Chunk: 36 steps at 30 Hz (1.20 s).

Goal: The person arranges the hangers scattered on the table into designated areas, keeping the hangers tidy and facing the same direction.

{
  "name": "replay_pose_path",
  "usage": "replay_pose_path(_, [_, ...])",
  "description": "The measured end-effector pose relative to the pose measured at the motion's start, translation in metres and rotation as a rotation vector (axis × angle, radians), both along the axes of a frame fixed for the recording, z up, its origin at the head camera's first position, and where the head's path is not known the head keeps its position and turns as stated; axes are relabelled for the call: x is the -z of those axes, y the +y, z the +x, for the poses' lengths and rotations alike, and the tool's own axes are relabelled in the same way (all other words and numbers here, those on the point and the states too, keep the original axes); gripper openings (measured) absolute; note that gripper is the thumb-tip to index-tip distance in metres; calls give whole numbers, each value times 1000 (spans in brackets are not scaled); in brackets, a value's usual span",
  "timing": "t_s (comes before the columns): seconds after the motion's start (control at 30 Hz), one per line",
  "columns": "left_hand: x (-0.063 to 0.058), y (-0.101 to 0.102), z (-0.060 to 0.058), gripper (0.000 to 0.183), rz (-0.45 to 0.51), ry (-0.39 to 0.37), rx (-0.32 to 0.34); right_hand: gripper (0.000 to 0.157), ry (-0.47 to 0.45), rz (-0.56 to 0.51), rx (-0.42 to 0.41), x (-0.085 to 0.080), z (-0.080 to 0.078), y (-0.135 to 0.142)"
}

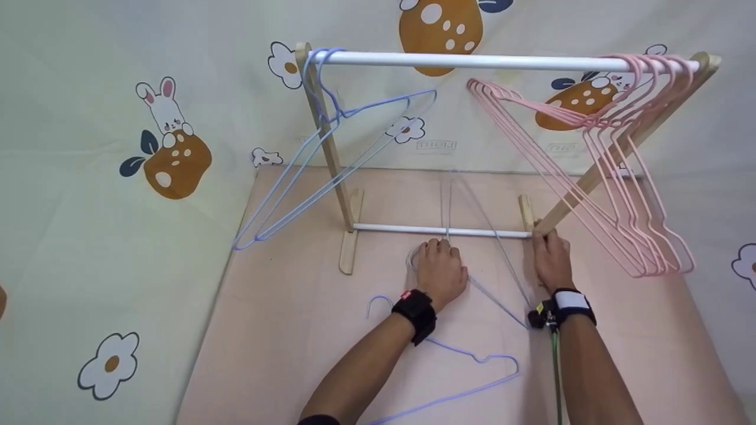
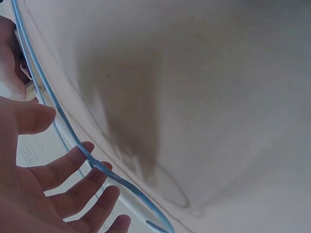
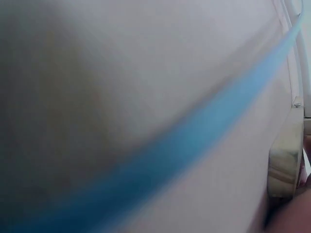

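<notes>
My left hand [image 1: 440,273] is at a blue wire hanger [image 1: 499,302] in front of the rack's lower bar. In the left wrist view, the hanger's wire [image 2: 133,189] crosses the fingertips; those fingers are spread and the thumb stands apart from them. With my right hand [image 1: 553,260] I grip the foot of the right wooden post of a garment rack [image 1: 502,61]. The right wrist view shows the wooden foot [image 3: 284,165] by part of that hand; a blurred blue wire [image 3: 194,141] crosses close to the camera. My right fingertips are mostly hidden by the post.
Several pink hangers [image 1: 626,218] hang at the top bar's right end. Two blue hangers [image 1: 292,171] hang at its left end. Another blue hanger [image 1: 443,401] lies on the pink surface [image 1: 283,330] near me, partly under my left forearm. A patterned cloth [image 1: 59,236] stands behind.
</notes>
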<state>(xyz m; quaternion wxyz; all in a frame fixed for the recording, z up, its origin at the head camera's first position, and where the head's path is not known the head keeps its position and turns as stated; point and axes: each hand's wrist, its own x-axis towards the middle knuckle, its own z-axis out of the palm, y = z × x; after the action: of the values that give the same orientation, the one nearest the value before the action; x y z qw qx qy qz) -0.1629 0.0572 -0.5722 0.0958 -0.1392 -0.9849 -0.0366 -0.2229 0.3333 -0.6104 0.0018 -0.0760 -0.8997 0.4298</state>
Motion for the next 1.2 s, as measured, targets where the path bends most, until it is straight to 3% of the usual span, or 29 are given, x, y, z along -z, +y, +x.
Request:
replay_pose_path(0.3, [-4, 0, -3, 40, -34, -54, 12, 65, -39, -16, -39, -2, -1, 4])
replay_pose_path(0.63, [-9, -18, -11, 43, -71, -25, -23, 61, -32, -14, -30, 0, -3, 3])
replay_pose_path(0.83, [-5, -28, -15, 35, -124, -57, -34, 63, -61, 2, -23, -1, -2, 3])
replay_pose_path(0.97, [-1, -33, -15, 29, -127, -21, -33, 62, -54, 3, -23, -2, -1, 3])
replay_pose_path(1.07, [0, -36, -15, 25, -116, 6, -54, 61, -39, -2, -25, -2, -2, 2])
replay_pose_path(1.2, [-1, -40, -15, 28, -115, -32, -120, 58, -16, -6, -34, 0, -4, 3])
